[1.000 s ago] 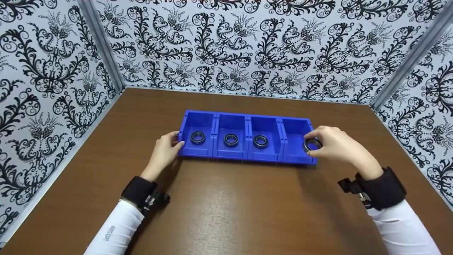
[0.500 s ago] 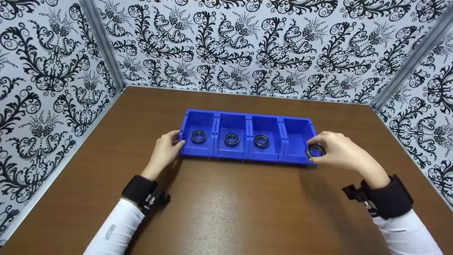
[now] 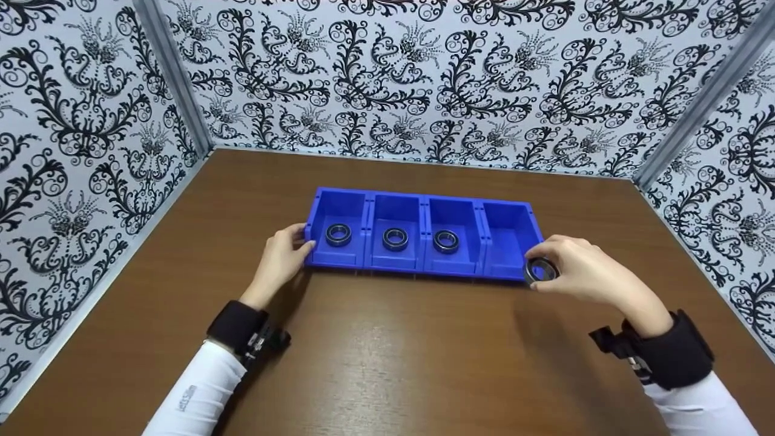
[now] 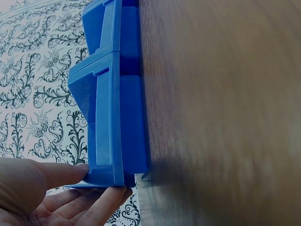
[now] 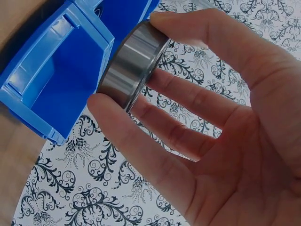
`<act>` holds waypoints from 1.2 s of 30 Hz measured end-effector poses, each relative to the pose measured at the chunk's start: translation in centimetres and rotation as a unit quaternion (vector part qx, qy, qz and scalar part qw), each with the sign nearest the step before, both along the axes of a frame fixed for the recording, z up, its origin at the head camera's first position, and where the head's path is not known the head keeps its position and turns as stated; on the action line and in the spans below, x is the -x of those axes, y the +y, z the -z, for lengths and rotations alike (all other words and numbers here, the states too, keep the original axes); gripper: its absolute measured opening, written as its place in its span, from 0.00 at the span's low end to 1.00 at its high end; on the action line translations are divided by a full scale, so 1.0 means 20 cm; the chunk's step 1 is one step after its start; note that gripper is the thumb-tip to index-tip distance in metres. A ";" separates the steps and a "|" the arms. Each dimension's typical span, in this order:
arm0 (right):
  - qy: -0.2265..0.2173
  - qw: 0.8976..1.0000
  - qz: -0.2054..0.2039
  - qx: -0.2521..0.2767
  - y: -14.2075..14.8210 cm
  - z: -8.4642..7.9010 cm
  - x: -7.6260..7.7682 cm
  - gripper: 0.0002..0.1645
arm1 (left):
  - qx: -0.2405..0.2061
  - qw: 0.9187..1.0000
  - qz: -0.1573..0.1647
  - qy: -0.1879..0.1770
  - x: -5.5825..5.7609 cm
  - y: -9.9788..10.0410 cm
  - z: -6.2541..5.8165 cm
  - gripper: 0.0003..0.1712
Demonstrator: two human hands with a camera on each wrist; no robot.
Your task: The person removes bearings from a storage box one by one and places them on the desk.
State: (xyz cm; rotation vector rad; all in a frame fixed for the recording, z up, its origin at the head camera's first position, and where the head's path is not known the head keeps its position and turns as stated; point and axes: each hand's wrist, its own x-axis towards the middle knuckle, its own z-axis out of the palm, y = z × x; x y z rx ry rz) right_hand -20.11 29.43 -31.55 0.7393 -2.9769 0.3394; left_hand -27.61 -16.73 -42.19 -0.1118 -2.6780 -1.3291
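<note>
My right hand (image 3: 578, 269) pinches a ball bearing (image 5: 134, 63) by its outer rim between thumb and fingers, just off the front right corner of a blue four-bay bin (image 3: 390, 266). In the head view the bearing's ring stands tilted and overlaps that corner. My left hand (image 3: 281, 257) grips the bin's left end wall, thumb inside and fingers outside, as the left wrist view shows. Three more bearings lie flat, one in each bay: the left bearing (image 3: 338, 235), the second bearing (image 3: 395, 239) and the third bearing (image 3: 446, 241). The rightmost bay holds nothing.
The bin stands on a brown wooden table (image 3: 375, 351). Patterned black-and-white panels (image 3: 387, 79) close off the back and both sides, joined by grey metal posts (image 3: 172, 79). Each wrist wears a black strap (image 3: 239, 327) with a small camera.
My right hand has drawn the bearing out of the rightmost bay, toward me and slightly right, past the bin's corner. The left hand and the bin have stayed put.
</note>
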 end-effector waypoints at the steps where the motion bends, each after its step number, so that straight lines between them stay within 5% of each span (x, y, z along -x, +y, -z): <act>1: 0.000 1.000 -0.002 0.001 0.00 0.00 0.00 0.18 | -0.001 1.000 0.000 0.000 0.00 0.00 0.00 0.26; 36: -0.024 0.999 -0.033 0.016 -0.01 0.15 -0.14 0.17 | -0.003 1.000 0.001 0.001 0.00 0.00 0.00 0.26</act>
